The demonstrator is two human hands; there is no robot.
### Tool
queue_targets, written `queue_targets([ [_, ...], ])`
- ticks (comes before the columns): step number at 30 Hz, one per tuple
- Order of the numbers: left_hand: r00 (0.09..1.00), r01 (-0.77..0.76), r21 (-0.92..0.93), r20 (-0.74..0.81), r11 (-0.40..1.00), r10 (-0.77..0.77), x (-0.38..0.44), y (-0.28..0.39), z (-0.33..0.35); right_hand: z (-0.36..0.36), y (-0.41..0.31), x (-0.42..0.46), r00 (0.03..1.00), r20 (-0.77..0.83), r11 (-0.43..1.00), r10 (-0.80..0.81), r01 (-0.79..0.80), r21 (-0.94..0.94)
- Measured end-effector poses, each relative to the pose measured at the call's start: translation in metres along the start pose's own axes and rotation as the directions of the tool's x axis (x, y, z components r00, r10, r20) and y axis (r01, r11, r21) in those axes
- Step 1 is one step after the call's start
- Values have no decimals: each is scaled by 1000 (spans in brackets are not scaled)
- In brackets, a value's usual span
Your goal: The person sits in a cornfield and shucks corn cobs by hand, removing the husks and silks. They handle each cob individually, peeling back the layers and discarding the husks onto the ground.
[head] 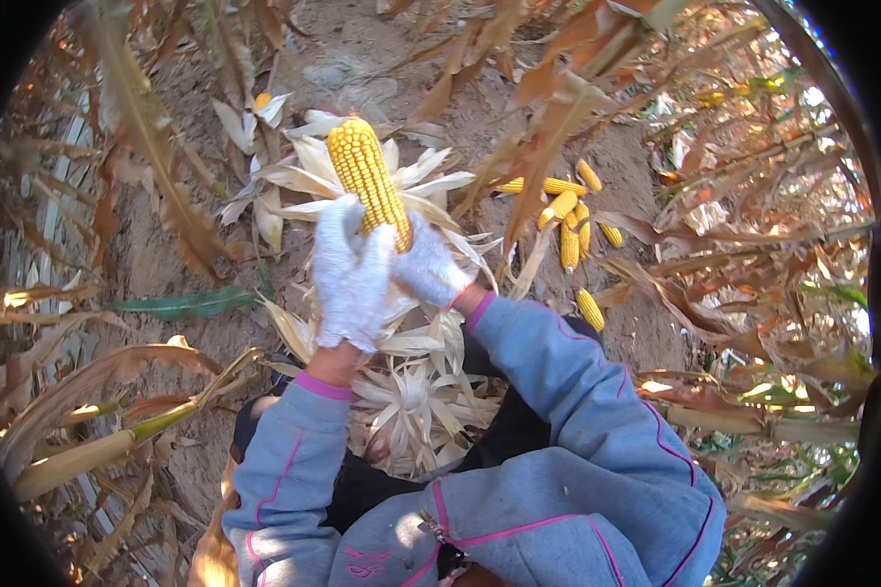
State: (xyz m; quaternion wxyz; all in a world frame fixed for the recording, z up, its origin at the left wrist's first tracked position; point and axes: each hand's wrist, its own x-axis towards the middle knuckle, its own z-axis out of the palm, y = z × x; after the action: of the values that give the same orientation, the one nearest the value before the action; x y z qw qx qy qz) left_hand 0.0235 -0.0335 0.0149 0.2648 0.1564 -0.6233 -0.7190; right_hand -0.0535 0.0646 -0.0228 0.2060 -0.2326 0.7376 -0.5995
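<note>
Both my hands wear white knit gloves. Between them a husked ear of yellow corn points away from me, tip outward, its rows of kernels bare. My left hand grips the lower left side of the ear with fingers and thumb. From the right, my right hand holds the ear's base, which is partly hidden by the gloves. Pale, spread corn husks lie on the ground behind and beneath the ear. More peeled husks are heaped between my legs.
Several bare corn ears lie on the soil to the right, with one ear nearer my knee. Dry corn leaves hang across the upper right. A cut-looking stalk slants in from the left, near a green leaf.
</note>
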Motion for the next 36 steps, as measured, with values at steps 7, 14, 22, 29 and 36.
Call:
queue_targets([
  [7,991,125,-95,48,988,-121,6,-13,-8,18,38,-85,683,137,239,717,-426,873],
  [14,986,96,-9,138,995,-94,10,-20,-11,-93,18,-61,678,-266,-6,685,370,929],
  [22,980,174,88,82,981,-181,33,-45,-15,-78,-30,-51,905,-312,723,288,8,691],
  [29,995,-88,807,102,584,10,66,-153,-63,-17,-35,-91,746,656,906,-115,350,-239],
  [36,916,-395,914,399,90,-41,82,-200,-35,-23,-28,-99,894,449,612,11,349,-710],
])
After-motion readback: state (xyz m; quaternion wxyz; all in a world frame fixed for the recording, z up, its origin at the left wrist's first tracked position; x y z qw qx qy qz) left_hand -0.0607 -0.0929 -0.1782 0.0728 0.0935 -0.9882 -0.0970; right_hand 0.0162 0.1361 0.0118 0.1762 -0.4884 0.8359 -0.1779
